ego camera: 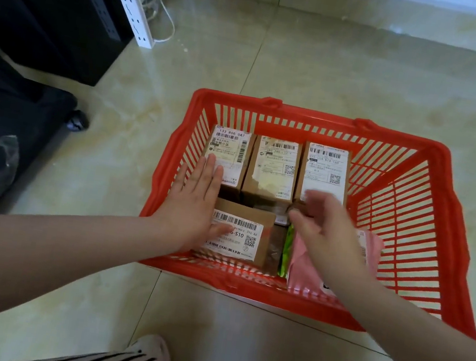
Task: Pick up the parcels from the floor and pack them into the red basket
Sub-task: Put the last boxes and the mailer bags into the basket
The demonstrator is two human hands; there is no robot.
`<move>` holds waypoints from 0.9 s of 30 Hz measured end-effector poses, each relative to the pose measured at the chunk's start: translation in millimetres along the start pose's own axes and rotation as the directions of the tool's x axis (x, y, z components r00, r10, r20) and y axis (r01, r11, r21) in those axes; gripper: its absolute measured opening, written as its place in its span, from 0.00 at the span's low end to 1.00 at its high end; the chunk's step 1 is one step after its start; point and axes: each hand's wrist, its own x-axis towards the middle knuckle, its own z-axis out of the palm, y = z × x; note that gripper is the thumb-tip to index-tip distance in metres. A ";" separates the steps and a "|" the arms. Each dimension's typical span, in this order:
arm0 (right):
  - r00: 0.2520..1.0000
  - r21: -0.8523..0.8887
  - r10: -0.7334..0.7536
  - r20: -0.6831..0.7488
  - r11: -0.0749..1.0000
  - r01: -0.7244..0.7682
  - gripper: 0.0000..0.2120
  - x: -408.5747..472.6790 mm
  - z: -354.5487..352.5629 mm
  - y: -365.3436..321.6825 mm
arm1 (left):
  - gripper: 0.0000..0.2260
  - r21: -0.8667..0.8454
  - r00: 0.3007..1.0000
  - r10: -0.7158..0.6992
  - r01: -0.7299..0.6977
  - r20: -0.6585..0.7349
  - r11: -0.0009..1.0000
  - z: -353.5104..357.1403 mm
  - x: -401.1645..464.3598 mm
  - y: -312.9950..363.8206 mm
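In the basket [428, 229] I see five boxes and a pink bag [307, 269]; my left hand [195, 204] lies flat and open on a box [256, 233] (right hand [320, 224] blurred, grip unclear).

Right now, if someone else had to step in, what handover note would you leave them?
Left hand: open, flat on the near-left box.
Right hand: blurred in motion over the pink mailer; grip unclear.
Red basket on the floor holds three cardboard boxes along the far side, another box near-left, the pink mailer near-right, and a green packet between them.
Done: these parcels are in.
Left: no parcels visible on the floor in view; check outside the frame.
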 end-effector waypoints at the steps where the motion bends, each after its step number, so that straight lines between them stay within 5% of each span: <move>1: 0.991 0.015 0.078 0.112 0.997 -0.081 0.23 -2.8 10.8 -3.5 | 0.47 0.037 1.000 0.002 -0.002 -0.005 0.999 1.8 -1.5 -0.3; 4: 0.849 -0.022 0.334 0.409 0.934 -0.357 0.13 2.9 37.1 -6.2 | 0.47 0.028 0.999 -0.009 0.008 0.033 1.000 5.2 -1.5 1.5; 6: 0.788 -0.090 0.383 0.482 0.916 -0.390 0.10 10.8 49.4 -3.6 | 0.48 -0.008 0.998 0.001 0.000 0.067 1.000 5.9 1.2 1.6; 11: 0.862 -0.192 0.240 0.446 0.967 -0.170 0.15 16.7 64.6 3.5 | 0.49 0.005 0.993 0.048 -0.049 0.105 0.999 8.5 0.6 0.5; 27: 0.861 -0.066 0.227 0.455 0.973 -0.222 0.07 13.0 59.1 20.7 | 0.49 -0.038 0.987 0.081 -0.076 0.138 0.996 9.2 -2.6 2.7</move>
